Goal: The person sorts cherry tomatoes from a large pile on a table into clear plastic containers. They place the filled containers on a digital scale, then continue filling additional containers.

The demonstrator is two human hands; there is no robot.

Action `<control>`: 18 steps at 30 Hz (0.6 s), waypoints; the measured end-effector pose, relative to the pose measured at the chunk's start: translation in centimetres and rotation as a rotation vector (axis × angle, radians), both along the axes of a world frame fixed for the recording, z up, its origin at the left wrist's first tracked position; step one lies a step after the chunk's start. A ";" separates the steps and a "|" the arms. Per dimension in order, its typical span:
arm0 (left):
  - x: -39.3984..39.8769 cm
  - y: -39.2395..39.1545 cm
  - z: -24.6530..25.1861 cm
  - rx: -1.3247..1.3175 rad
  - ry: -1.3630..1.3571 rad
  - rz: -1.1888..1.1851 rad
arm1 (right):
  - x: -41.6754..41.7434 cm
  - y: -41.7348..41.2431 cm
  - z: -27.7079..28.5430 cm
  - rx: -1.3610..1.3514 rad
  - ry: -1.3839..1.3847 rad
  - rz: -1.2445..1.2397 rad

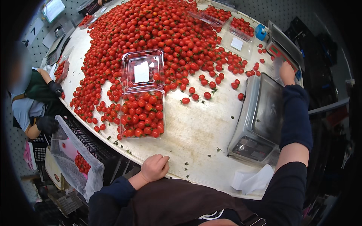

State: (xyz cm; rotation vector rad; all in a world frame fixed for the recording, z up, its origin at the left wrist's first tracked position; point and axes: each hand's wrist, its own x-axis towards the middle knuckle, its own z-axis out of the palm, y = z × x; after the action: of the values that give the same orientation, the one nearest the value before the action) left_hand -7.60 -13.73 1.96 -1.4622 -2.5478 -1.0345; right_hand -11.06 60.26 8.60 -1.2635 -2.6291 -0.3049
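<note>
My left hand (155, 167) rests loosely curled at the near edge of the white table (195, 135), with nothing visible in it. Stretched past the near weighing scale (263, 110), my right hand (287, 74) is at a clear plastic piece (276, 69) beside the far scale; its fingertips are partly hidden, so its grip cannot be told. An open clear clamshell box (142, 115) full of cherry tomatoes stands left of centre, its lid (143, 72) folded back against a large heap of cherry tomatoes (147, 31).
Filled clamshells (241, 26) stand at the back right near a blue object (260, 32) and the far scale (282, 53). White sheets (251, 179) lie at the near right edge. At left, a person with black gloves (48, 125) is beside a lined crate (76, 158).
</note>
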 end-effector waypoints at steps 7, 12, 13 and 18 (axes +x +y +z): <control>-0.3 0.0 0.0 -0.004 0.010 -0.025 | 1.3 -6.6 6.9 0.128 0.576 0.051; 0.3 -0.5 0.0 -0.024 -0.022 -0.001 | 3.6 -29.6 9.3 -0.147 0.617 0.674; 0.2 -0.6 -0.2 0.007 -0.035 0.005 | 5.7 -33.1 8.5 -0.123 0.464 0.810; 0.3 -1.0 -0.9 0.209 -0.047 0.047 | 13.1 -45.3 1.5 -0.493 -0.042 1.306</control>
State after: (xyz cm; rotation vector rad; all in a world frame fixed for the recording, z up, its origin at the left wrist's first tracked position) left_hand -7.31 -14.71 1.09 -1.3339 -2.4034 -1.2971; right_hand 2.08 14.97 10.07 0.5749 -2.9828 0.5473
